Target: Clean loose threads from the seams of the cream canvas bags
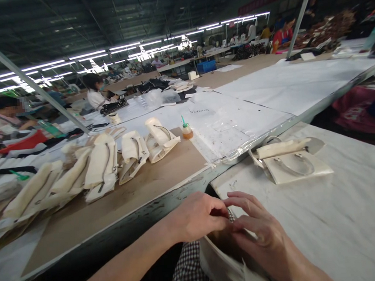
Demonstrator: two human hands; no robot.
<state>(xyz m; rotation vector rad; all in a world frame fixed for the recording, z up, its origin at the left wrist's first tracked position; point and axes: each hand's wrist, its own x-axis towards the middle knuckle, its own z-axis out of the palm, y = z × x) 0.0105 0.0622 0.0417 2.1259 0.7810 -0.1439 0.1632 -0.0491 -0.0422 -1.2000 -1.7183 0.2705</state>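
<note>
My left hand (196,216) is closed, its thumb and fingers pinching the upper edge of a cream bag (219,260) in my lap. On the same edge, the curled fingers and thumb of my right hand (264,232) grip from the other side, and both sets of fingertips nearly meet. The bag's mouth faces up and its inside is dark; my fingers cover the exact spot being held. Beneath it shows black-and-white checked cloth (187,267). Beyond my right hand, a cream handbag (295,166) with a pale handle lies on the white-covered table (354,213).
Several cream bag pieces with zippers (102,163) lie in a row on brown board at left. A glue bottle (187,132) with a green tip stands beside them. White sheets (261,86) cover the long table. Other people (96,94) sit across it; a metal pole (27,78) rises at left.
</note>
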